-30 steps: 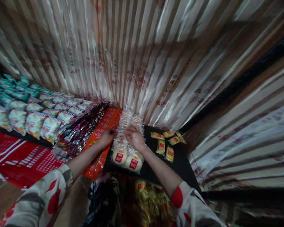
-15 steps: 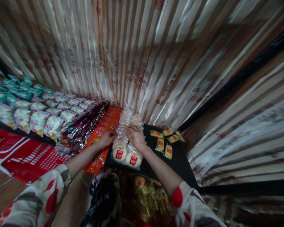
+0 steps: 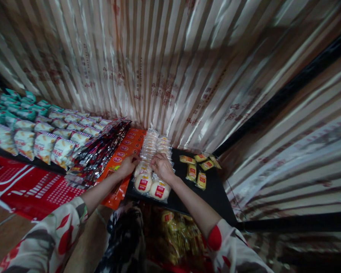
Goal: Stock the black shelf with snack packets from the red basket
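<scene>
Starting right up close: two floral sleeves (image 3: 51, 237) come in from the bottom corners, with a leg in dark patterned cloth (image 3: 125, 239) between them. A pile of gold-wrapped packets (image 3: 182, 237) sits below the edge of the black table (image 3: 213, 193), and a red banner (image 3: 42, 189) with white print hangs off to the left.

Up on the table, two rows of round, clear-wrapped crackers (image 3: 143, 183) with red labels run from the front edge toward the back. Both hands are about halfway along: left hand (image 3: 128, 166) at the left row's outer side, right hand (image 3: 162, 167) over the right row. Fingers are curled on both, but honestly can't tell if either's pinching a wrapper.

Six small yellow packets (image 3: 191, 171) lie loose to the right. Left of the crackers there's an orange sheet (image 3: 127, 146), then shiny foil packs (image 3: 100, 155), white snack bags (image 3: 44, 146) and teal bags (image 3: 27, 113). Behind everything: ridged, printed sheeting (image 3: 165, 68).
</scene>
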`<state>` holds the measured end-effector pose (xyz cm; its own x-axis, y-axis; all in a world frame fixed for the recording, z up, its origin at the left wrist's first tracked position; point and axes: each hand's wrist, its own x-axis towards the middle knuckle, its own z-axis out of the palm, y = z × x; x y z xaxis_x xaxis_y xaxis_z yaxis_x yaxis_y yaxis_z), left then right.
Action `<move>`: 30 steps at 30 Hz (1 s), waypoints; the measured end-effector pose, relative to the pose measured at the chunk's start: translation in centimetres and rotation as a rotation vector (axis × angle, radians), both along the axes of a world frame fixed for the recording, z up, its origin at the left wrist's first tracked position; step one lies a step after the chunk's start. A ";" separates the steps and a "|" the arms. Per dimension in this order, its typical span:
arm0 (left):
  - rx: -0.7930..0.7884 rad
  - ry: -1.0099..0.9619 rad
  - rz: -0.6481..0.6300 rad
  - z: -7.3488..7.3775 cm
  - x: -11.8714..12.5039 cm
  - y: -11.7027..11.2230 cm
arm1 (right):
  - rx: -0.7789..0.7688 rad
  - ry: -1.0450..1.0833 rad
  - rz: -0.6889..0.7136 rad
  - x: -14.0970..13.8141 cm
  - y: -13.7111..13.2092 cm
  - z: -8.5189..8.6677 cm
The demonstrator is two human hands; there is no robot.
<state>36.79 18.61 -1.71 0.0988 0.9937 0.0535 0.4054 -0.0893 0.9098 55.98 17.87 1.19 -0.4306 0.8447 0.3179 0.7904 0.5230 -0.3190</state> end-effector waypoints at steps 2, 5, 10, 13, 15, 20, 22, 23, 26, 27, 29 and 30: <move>0.005 0.077 0.045 0.6 -0.1 -0.4 | 0.020 -0.015 -0.008 -0.1 -0.1 0.1; 0.037 0.271 0.109 1.8 -0.4 -1.7 | 0.040 -0.023 -0.013 -0.2 -0.1 0.1; -0.094 0.513 0.012 3.1 -0.6 -4.4 | 0.044 -0.019 -0.016 -0.2 -0.2 0.1; -0.131 0.589 -0.023 3.2 -0.4 -5.2 | 0.049 -0.017 -0.024 -0.3 -0.3 0.2; -0.140 0.636 -0.009 3.1 -0.1 -5.3 | 0.051 -0.021 -0.032 -0.4 -0.4 0.3; -0.083 0.595 0.006 2.7 0.4 -4.9 | 0.041 -0.008 -0.035 -0.5 -0.3 0.1; -0.064 0.542 0.025 2.7 0.5 -4.6 | 0.035 0.007 -0.029 -0.4 -0.2 0.0; -0.067 0.528 0.035 2.6 0.5 -4.5 | 0.037 0.017 -0.028 -0.4 -0.1 0.1; -0.063 0.537 0.049 2.5 0.5 -4.3 | 0.082 0.042 -0.025 -0.2 -0.6 0.6; -0.052 0.544 0.050 2.4 0.5 -4.4 | 0.099 0.039 -0.006 -0.2 -1.0 0.9; -0.028 0.553 0.060 2.1 0.5 -4.5 | 0.117 -0.003 0.073 -0.3 -1.9 1.4; -0.017 0.553 0.064 2.0 0.5 -4.6 | 0.117 -0.044 0.128 -0.5 -2.5 1.6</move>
